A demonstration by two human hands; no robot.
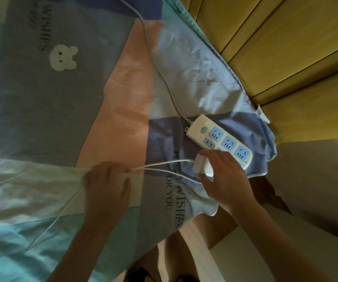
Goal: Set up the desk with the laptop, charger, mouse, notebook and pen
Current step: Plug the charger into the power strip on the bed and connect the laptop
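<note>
My right hand grips a white charger block just in front of a white power strip with blue sockets, which lies on the bedcover. My left hand is closed on the charger's thin white cable. The cable runs in two strands from my left hand toward the block, and another length trails down to the lower left. The strip's near end is partly hidden behind my right fingers. Laptop, mouse, notebook and pen are out of view.
A patchwork bedcover in blue, pink, teal and white, with a bear print and lettering, covers the bed. The strip's grey cord runs up to the top edge. A yellow wooden panelled wall is at right, with a pale surface below it.
</note>
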